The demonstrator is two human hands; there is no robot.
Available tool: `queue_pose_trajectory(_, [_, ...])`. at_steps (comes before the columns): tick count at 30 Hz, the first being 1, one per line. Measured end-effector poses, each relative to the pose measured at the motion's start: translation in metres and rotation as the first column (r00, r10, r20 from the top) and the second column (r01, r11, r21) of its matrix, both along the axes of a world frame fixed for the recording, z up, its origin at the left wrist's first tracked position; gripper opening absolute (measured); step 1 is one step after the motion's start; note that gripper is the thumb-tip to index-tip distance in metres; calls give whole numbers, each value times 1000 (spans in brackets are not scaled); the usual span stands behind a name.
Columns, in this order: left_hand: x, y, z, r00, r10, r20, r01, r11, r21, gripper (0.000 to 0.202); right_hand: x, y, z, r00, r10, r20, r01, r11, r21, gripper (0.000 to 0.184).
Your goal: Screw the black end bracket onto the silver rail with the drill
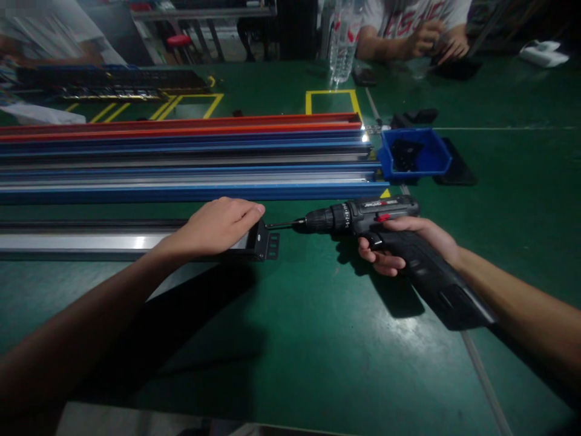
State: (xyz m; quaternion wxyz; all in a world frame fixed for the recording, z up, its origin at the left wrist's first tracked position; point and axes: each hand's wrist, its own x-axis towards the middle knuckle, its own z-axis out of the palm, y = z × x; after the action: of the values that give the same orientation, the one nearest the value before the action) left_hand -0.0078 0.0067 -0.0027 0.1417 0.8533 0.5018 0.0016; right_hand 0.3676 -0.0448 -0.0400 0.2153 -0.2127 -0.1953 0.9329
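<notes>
My right hand (408, 242) grips a black cordless drill (385, 209) by its handle, a finger near the trigger. Its long thin bit points left and its tip meets a black end bracket (259, 241) with a slotted tab. The bracket sits at the right end of a long silver and black metal profile (91, 242) lying on the table. Over that end lies my left hand (222, 224), fingers wrapped over the profile and thumb close to the bracket. The far-side fingertips of the left hand are hidden.
Behind the profile lie several long blue profiles (181, 192) and red ones (181, 126). A blue bin (413, 169) with black parts stands at their right end. Farther back are plastic bottles (342, 48), a co-worker's hands (436, 42), and black strips (113, 82) at left.
</notes>
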Motion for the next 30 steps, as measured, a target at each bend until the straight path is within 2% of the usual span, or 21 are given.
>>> queue_pose_trajectory(30, [-1, 2, -2, 1000, -3, 19, 2, 1000, 10, 56, 1, 1, 1, 999, 19, 49, -19, 1000, 15, 38])
